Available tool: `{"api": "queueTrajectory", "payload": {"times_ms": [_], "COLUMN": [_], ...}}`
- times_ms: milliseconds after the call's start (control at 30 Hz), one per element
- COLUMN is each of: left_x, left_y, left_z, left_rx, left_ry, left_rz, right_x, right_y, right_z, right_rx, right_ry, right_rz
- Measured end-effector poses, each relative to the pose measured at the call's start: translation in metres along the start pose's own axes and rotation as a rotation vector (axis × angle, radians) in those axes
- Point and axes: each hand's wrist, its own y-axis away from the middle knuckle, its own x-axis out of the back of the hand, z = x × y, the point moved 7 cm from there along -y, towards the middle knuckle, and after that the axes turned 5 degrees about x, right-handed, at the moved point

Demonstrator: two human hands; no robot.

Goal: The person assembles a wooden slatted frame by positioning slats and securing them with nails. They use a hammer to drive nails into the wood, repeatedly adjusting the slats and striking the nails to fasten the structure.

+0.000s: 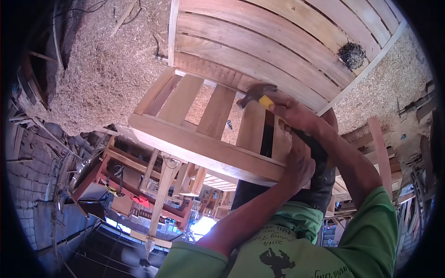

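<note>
My right hand (296, 113) is closed round a hammer (254, 94) with a yellow part next to its dark, motion-blurred head. The hammer head is over the upper edge of a slatted wooden frame (199, 140), near one of its slats. This frame has a curved lower rail and several upright slats with gaps between. At its right end, my left hand (300, 167) grips the wood; some of its fingers are hidden. Beyond the frame, against its upper edge, lies a broad slatted wooden panel (259, 39).
A dark heap of what look like nails (352, 56) rests on the panel's right side. Wood shavings (106, 83) cover the ground on both sides. Red-brown furniture (125, 185) and a fan (144, 262) are at lower left. Loose boards (382, 153) stand at the right.
</note>
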Motion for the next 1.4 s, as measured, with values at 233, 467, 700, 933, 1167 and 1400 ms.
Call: {"api": "queueTrajectory", "payload": {"times_ms": [233,467,700,933,1167,1400], "left_x": [-0.011,-0.003,-0.009,-0.011,-0.020,-0.011], "left_y": [0.009,0.006,0.006,0.009,0.005,-0.002], "left_z": [0.003,0.000,0.001,0.003,-0.002,-0.003], "left_rx": [0.030,0.052,0.014,-0.010,-0.044,0.033], "left_ry": [0.060,0.074,0.015,0.067,-0.012,-0.076], "left_rz": [-0.115,0.048,-0.037,0.333,-0.111,-0.073], "right_x": [0.001,-0.008,-0.026,-0.020,-0.035,0.026], "right_y": [-0.004,-0.005,-0.003,-0.010,0.022,0.049], "right_z": [-0.006,0.002,0.013,0.023,-0.016,0.024], "right_rx": [-0.003,0.050,0.112,0.514,-0.008,0.186], "right_ry": [0.047,0.034,0.153,0.401,0.151,0.017], "right_rz": [-0.054,-0.086,-0.176,0.016,-0.128,0.050]}}
